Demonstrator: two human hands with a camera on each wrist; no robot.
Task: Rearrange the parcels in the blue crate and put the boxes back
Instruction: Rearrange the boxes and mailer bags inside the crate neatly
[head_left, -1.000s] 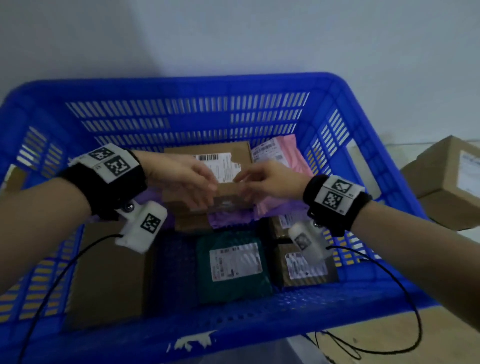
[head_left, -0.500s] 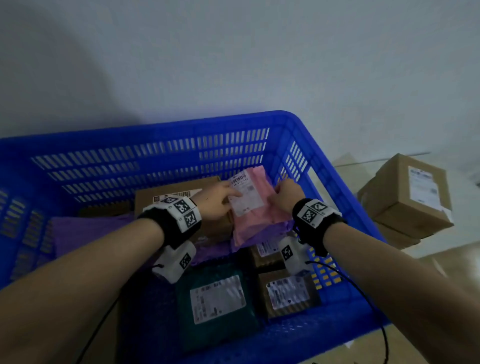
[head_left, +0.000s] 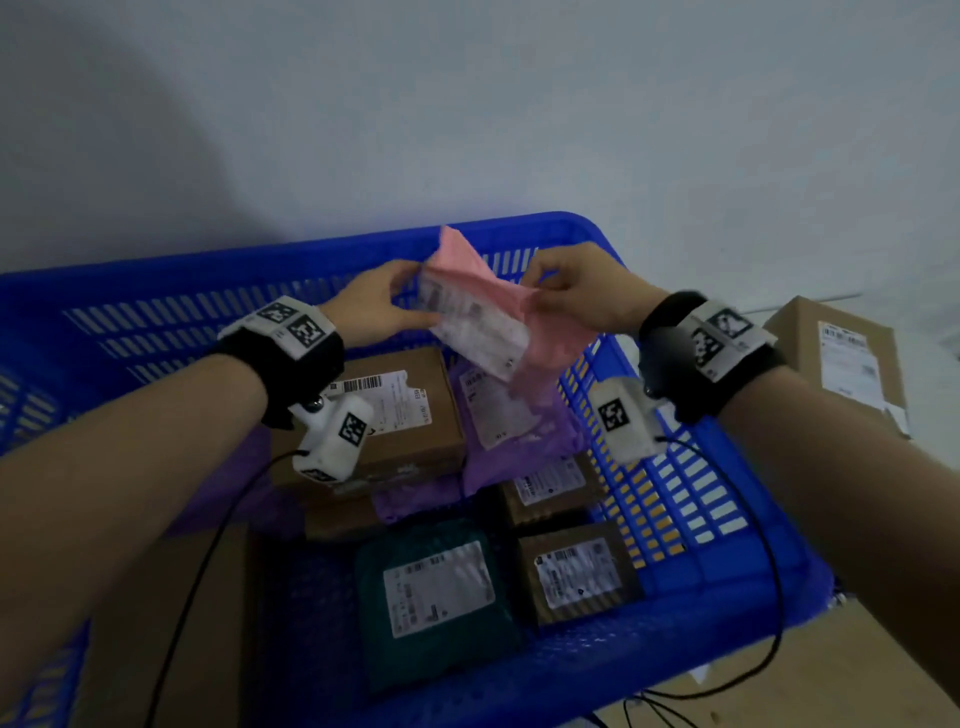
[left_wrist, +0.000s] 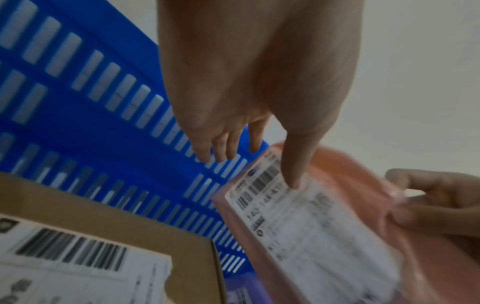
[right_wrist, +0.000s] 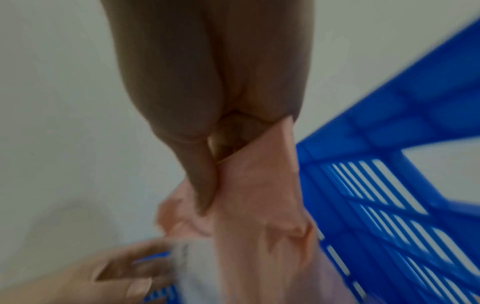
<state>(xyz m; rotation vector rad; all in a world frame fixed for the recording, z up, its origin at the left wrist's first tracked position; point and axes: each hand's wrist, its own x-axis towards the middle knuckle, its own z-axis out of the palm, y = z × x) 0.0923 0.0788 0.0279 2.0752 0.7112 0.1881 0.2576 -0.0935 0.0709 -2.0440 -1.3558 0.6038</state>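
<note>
Lifted since a moment ago from atop the parcels, the soft pink plastic mailer bag with a white shipping label (head_left: 480, 317) is now hanging above the far right corner of the slotted blue plastic crate (head_left: 171, 312), and we are holding it up between us. Our left hand (head_left: 371, 306) is pinching its left edge, thumb on the label, while our right hand (head_left: 576, 296) is gripping the crumpled right end. Below, a brown cardboard box (head_left: 400, 415) and a purple plastic mailer (head_left: 509, 426) are lying inside the crate.

Pink parcel (head_left: 498, 312) with white label, tilted, lifted above the blue crate (head_left: 675, 509) of parcels
</note>
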